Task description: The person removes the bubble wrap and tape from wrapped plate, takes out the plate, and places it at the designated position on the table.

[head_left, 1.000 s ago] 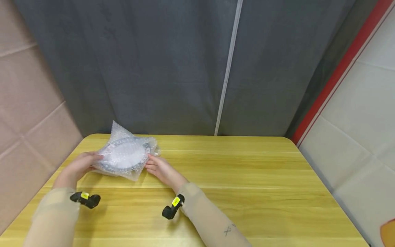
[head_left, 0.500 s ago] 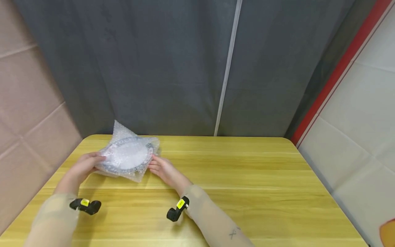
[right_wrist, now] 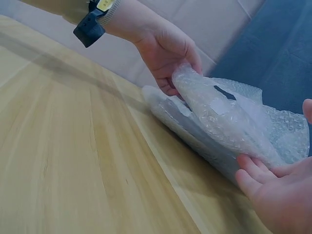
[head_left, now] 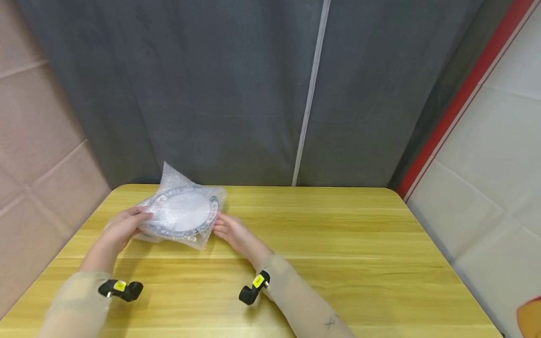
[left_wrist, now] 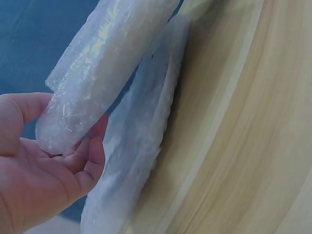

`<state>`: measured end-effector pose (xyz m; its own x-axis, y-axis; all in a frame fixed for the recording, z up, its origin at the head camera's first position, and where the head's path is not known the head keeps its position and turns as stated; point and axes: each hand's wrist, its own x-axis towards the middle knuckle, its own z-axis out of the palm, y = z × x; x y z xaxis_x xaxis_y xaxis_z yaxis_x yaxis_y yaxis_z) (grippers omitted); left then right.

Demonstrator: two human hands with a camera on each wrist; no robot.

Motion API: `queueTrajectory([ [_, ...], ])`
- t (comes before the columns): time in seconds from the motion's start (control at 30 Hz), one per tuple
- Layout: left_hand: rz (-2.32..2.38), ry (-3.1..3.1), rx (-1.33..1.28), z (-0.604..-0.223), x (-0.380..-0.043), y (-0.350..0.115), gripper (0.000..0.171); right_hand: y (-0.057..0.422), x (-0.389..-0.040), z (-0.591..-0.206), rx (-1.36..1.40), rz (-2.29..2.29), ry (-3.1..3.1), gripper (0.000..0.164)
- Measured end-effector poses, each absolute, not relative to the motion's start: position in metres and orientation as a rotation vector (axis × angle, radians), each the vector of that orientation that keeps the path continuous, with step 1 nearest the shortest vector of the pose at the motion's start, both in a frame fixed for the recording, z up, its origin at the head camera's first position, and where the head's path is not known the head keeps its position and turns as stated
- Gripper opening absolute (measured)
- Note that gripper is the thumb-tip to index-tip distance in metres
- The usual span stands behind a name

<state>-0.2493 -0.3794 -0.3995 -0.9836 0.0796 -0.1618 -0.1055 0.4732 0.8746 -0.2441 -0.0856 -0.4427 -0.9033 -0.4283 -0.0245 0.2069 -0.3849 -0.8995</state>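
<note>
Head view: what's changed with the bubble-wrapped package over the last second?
The bubble-wrapped package has shifted slightly to the right, along with the left hand and right hand. The left still holds the package's left edge, the right still touches its right edge; nothing was newly gripped or released.

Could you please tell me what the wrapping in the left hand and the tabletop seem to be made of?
Wrapping: clear, glossy plastic bubble wrap, judging by its bubbled texture and bright glints.
Tabletop: smooth wood or wood-look laminate; its grain shows, but not which.
</note>
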Motion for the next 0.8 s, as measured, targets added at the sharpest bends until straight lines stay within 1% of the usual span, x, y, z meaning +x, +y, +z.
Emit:
queueTrajectory([
  [0.23,1.688,2.523,0.041,-0.398,-0.248,-0.358,0.062,-0.068,-0.244,-0.439,-0.302,-2.322,1.503,0.057],
  [0.43,1.675,2.477,0.009,-0.394,-0.243,-0.339,0.068,-0.050,-0.241,-0.436,-0.332,-2.337,1.528,0.056],
  [0.73,1.713,2.392,-0.027,-0.391,-0.234,-0.312,0.071,-0.020,-0.233,-0.433,-0.326,-2.343,1.595,0.057],
  [0.8,1.731,2.386,-0.033,-0.391,-0.232,-0.306,0.069,-0.013,-0.231,-0.433,-0.333,-2.348,1.597,0.057],
])
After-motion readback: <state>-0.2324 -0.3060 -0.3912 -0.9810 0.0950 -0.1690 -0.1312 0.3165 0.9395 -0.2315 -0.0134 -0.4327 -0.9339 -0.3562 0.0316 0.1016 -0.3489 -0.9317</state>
